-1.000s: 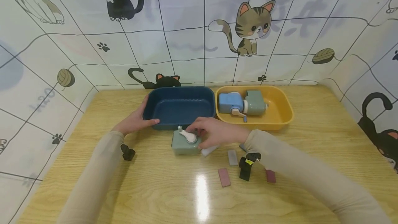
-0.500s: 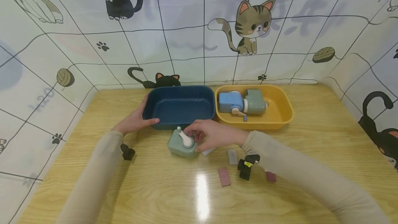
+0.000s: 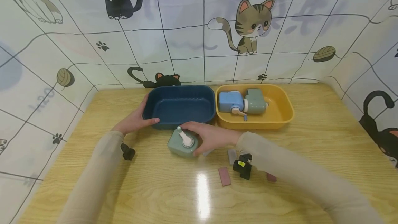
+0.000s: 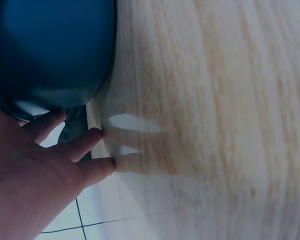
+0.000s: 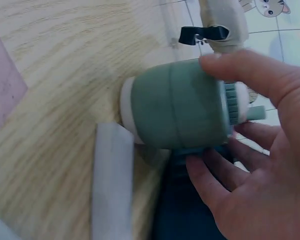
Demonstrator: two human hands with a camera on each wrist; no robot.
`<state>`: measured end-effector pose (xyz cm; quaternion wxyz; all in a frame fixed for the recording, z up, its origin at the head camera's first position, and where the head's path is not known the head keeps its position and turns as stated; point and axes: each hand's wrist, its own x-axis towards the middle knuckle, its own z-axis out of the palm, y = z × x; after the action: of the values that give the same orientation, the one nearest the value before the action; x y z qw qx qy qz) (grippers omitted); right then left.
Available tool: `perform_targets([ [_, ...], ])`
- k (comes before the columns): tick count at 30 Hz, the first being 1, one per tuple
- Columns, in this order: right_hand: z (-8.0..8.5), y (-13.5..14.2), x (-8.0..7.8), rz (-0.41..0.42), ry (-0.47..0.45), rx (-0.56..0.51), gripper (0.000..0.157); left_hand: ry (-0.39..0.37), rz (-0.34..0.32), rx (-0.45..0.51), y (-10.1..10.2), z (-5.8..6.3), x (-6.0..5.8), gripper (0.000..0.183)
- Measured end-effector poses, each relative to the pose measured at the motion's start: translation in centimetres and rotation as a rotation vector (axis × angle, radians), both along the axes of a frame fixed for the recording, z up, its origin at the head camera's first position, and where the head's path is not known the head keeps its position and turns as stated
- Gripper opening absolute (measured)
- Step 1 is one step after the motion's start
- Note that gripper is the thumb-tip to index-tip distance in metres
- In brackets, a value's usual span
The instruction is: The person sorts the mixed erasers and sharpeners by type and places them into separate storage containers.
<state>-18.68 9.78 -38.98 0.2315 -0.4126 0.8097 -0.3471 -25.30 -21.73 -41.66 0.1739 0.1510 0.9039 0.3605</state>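
Note:
A green pencil sharpener (image 3: 178, 145) with a white crank (image 3: 186, 140) sits in front of the dark blue tray (image 3: 178, 126). My right hand (image 3: 212, 136) spans its right end, thumb at the near side and fingers at the far side. In the right wrist view the thumb touches the green body (image 5: 177, 107), while the other fingers curve along the opposite side. My left hand (image 3: 133, 118) rests against the blue tray's left end, its thumb along the front wall. Straight, spread fingers show beside the tray (image 4: 55, 55) in the left wrist view.
A yellow tray (image 3: 280, 122) stands right of the blue one, holding a blue sharpener (image 3: 230, 101) and another green sharpener (image 3: 255, 104). Nearer lie a pink eraser (image 3: 224, 176), a pale eraser (image 3: 231, 156) and a dark red one (image 3: 271, 177). A white block (image 5: 112, 185) lies beside the held sharpener.
The green sharpener has turned and shifted slightly left and nearer. My right hand has moved a little left and spread wider around its end. The left hand has stayed at the blue tray.

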Motion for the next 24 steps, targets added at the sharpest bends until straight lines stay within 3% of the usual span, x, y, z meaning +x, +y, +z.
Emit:
perform_targets([
  [6,-1.2,-0.7,0.0,0.014,-0.126,-0.038,0.099,0.001,0.008,-0.008,0.0,-0.3,0.0,0.112],
  [10,-1.7,-0.8,0.1,0.006,-0.159,-0.055,0.1,0.003,0.009,-0.011,-0.1,-0.5,0.0,0.112],
  [24,-1.2,0.4,1.1,-0.018,-0.056,-0.02,0.1,-0.001,0.007,-0.016,-0.1,-0.2,-0.2,0.112],
])
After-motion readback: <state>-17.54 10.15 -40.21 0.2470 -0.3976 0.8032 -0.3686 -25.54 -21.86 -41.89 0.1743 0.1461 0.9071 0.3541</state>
